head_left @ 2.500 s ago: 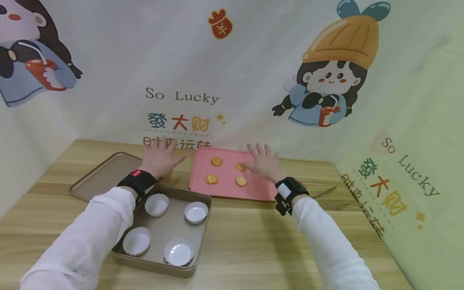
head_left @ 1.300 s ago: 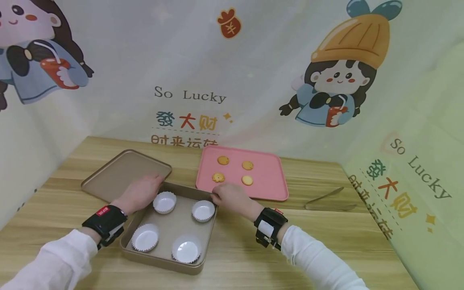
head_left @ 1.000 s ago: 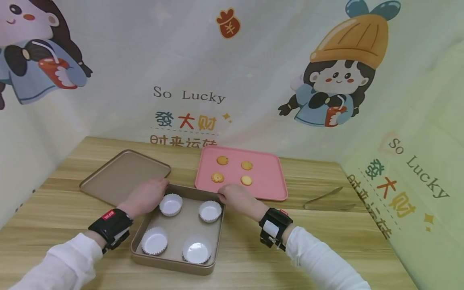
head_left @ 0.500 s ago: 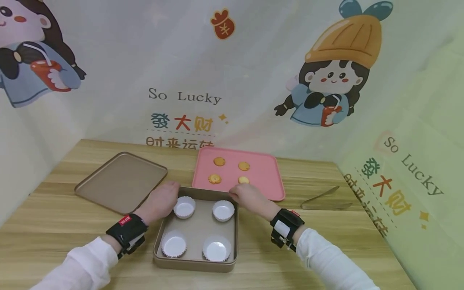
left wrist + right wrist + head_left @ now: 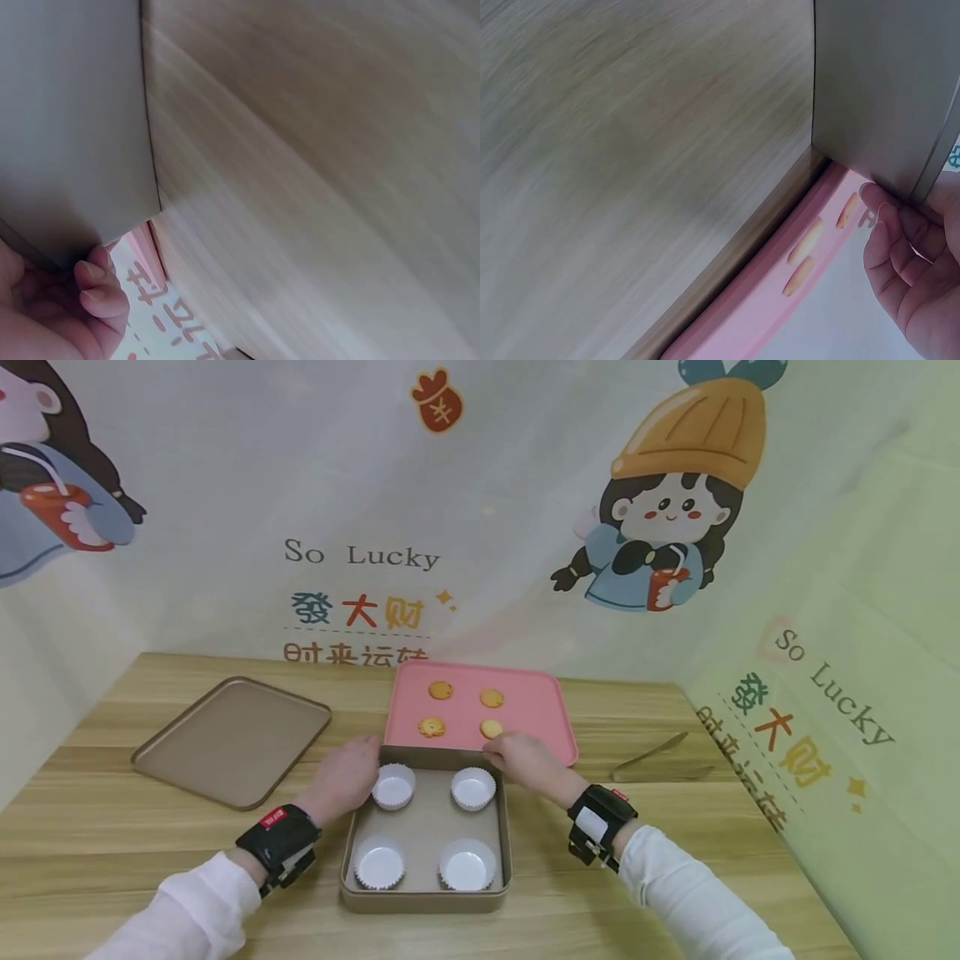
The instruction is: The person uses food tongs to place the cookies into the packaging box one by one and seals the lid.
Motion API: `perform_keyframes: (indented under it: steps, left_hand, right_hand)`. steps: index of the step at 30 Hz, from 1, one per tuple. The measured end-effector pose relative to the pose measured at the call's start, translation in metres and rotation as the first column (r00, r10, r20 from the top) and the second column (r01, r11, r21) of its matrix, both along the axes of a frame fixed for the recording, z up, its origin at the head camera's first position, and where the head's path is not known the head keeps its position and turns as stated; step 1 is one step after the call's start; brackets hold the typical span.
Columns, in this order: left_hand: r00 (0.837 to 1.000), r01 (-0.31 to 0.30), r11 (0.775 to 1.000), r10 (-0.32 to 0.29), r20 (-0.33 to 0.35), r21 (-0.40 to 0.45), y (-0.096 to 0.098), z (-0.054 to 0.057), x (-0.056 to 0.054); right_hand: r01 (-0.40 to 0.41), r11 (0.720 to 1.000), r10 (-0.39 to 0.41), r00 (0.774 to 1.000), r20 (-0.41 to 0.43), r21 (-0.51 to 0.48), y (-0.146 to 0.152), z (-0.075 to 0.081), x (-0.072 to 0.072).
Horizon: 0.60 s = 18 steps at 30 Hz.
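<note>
A bronze baking pan stands near the front middle of the table, its sides squared to the near edge. Several white fluted paper cups sit spread in its corners. At the pan's far left corner my left hand grips the rim; the left wrist view has its fingers curled at the pan wall. My right hand pinches the far right corner, with curled fingers at the rim in the right wrist view. Behind the pan lies a pink tray with several biscuits.
A flat bronze lid or tray lies to the left on the wooden table. Metal tongs rest at the right. A printed cloth backdrop rises behind the table's back edge.
Both hands came down from open above the trays and took hold of the pan's far corners. The pan slid right and turned until it stood straight, just in front of the pink tray.
</note>
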<state>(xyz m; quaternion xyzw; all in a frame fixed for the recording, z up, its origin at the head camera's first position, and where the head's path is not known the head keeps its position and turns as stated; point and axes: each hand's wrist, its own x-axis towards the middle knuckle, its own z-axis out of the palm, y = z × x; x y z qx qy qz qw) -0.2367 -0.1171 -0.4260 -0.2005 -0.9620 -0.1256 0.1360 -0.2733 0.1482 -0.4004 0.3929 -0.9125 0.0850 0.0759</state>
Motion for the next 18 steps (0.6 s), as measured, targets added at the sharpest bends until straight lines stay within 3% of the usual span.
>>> perform_keyframes:
  steps: [8, 18]
  left_hand:
    - [0.999, 0.004, 1.000, -0.004, -0.050, 0.014, 0.018, 0.000, -0.004]
    - [0.999, -0.017, 0.998, 0.019, -0.034, 0.058, 0.034, 0.000, -0.004]
  right_hand:
    - [0.030, 0.999, -0.031, 0.999, -0.036, -0.034, 0.015, 0.001, -0.003]
    - [0.064, 0.997, -0.065, 0.998, -0.021, -0.042, 0.029, -0.002, -0.006]
